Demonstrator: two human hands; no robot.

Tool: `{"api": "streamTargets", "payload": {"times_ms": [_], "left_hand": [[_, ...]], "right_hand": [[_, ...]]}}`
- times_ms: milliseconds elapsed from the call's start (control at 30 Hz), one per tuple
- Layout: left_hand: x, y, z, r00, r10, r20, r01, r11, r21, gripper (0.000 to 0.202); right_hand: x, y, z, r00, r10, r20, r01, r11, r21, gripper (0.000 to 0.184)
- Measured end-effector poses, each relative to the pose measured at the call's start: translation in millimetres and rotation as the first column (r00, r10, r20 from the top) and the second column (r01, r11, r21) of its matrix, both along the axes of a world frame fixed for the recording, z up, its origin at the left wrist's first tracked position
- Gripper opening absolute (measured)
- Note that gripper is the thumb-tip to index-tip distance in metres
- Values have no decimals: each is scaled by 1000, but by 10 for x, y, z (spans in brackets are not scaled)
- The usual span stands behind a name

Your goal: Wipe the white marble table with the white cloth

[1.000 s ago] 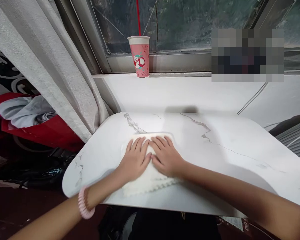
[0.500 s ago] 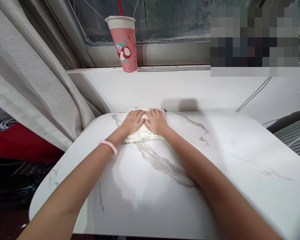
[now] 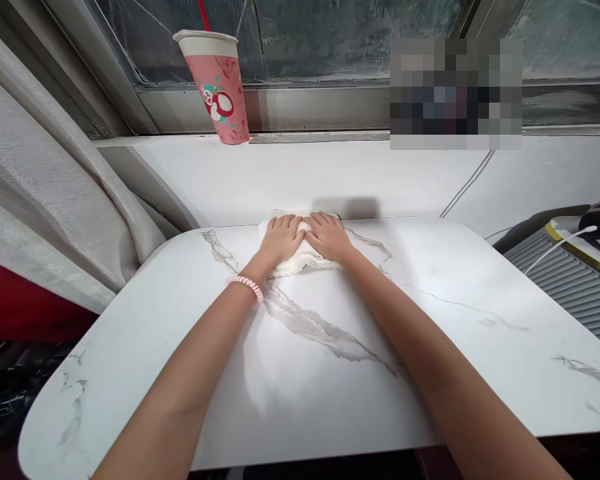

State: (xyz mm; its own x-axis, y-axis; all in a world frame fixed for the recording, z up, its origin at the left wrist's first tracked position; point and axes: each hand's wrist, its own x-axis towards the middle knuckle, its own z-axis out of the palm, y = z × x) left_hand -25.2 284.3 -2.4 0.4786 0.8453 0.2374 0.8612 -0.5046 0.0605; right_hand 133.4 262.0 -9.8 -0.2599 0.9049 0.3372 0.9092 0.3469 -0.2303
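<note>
Head view: your left hand (image 3: 282, 239) and right hand (image 3: 329, 237) lie flat, fingers narrowly parted, on the white cloth (image 3: 303, 261) at the far edge of the marbled table (image 3: 310, 400).

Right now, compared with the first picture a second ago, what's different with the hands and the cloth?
The left hand and right hand slid the white cloth forward to the far edge of the table, by the wall. The cloth is more bunched up. Both hands stayed on it, and the pink cup stayed put.
</note>
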Motion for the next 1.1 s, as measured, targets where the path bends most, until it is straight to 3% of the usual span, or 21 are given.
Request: {"api": "streamTargets", "payload": {"times_ms": [133,300,400,633,733,900,1100], "left_hand": [[152,-150,14,1000,-24,2,24,1000,5,48],[110,-485,10,998,-55,13,54,998,20,47],[27,-876,1,996,-86,16,85,996,31,47],[-184,-2079,-60,990,-133,54,128,988,82,52],[-203,-2406,-54,984,-173,48,168,982,90,53],[-142,-2643,-34,974,-223,43,220,973,73,56],[148,-2661,-94,961,-265,74,261,963,60,60]], "right_hand": [[115,-158,-5,998,-58,38,58,998,10,44],[95,-536,-5,995,-53,85,52,999,13,46],[62,-944,7,995,-35,88,33,999,23,47],[-4,-2109,18,992,114,54,-116,993,39,51],[-3,-2440,29,993,113,22,-114,993,32,52],[115,-2663,50,990,139,0,-139,990,3,55],[487,-2681,122,984,174,-32,-175,984,-41,61]]}}
